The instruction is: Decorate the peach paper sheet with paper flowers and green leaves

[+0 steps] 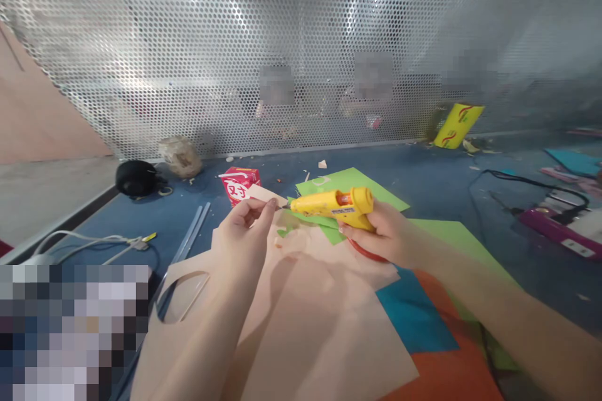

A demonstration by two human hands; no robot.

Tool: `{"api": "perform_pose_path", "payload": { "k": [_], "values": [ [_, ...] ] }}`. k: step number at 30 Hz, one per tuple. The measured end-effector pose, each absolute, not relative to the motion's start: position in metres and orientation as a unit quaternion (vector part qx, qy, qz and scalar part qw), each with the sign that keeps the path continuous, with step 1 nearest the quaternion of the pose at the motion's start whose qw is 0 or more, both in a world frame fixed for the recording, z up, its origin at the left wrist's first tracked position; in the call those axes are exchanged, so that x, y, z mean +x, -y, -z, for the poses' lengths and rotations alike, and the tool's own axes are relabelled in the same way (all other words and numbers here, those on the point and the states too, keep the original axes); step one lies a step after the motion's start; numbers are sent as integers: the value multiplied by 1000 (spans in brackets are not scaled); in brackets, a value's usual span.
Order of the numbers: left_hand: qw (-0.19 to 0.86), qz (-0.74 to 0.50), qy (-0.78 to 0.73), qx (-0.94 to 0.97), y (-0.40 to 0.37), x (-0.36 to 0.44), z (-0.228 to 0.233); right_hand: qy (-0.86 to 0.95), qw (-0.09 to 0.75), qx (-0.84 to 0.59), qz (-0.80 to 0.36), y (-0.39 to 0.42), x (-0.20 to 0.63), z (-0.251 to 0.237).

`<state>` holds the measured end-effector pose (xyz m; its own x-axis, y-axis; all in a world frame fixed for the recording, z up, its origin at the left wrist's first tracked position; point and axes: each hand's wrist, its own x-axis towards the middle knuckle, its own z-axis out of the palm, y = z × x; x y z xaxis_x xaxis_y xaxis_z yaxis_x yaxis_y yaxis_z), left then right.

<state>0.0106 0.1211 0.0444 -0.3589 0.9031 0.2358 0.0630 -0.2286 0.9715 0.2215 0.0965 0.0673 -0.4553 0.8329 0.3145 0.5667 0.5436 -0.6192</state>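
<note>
In my right hand (383, 232) is a yellow hot glue gun (324, 203), its nozzle pointing left. Between the thumb and fingers of my left hand (249, 225) I pinch a small pale pink piece of paper (266, 195), and the nozzle meets its right end; whether they touch I cannot tell. Below both hands lie large pale pink sheets (305, 326), one with a rounded cut-out at the left. Green paper (362, 185) lies behind the glue gun. Something red and curved (369, 252) shows under my right hand, mostly hidden.
A red drink carton (235, 182) stands behind my left hand. Clear glue sticks (190, 235) and a white cable (108, 238) lie left. Blue (418, 313) and orange paper (451, 369) lie front right, a purple power strip (559, 235) far right. A perforated metal screen (301, 31) borders the back.
</note>
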Motion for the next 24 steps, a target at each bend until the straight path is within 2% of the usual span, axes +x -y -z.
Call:
{"api": "perform_pose_path", "payload": {
  "k": [11,24],
  "values": [
    [327,-630,-519,477,-123,8,-40,828,309,-420,-206,-96,221,-70],
    [312,-635,-527,471,-120,11,-45,809,305,-439,-244,-97,222,-71]
  ]
}}
